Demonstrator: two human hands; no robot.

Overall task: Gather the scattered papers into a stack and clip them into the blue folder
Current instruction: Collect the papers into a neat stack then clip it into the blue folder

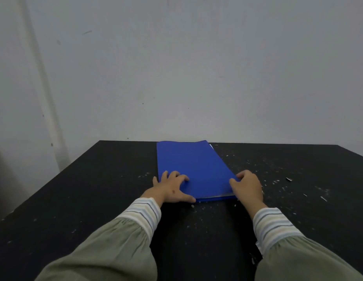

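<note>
Pale grey wall rises behind a black table [85, 189] whose top is flecked with small white scraps, thickest on the right side. At the left, a hand in a striped cuff and olive sleeve, the left hand [172, 188], lies spread and flat on the near left corner of the blue folder [192, 167], fingers splayed on the cover and thumb along the near edge, pressing rather than gripping. Between the two hands the folder lies closed, flat on the table, its long side running away toward the wall. A thin pale line shows at its near edge and a sliver of white at its far right corner, probably the papers [219, 196] already inside; no loose sheets lie on the table. Further right, the right hand [247, 186] curls over the near right corner, fingertips on the cover's edge. The folder looks light, thin and flexible, with a smooth cover likely to slide, so it is best held at the near corners or along the spine, with one palm steadying it.
</note>
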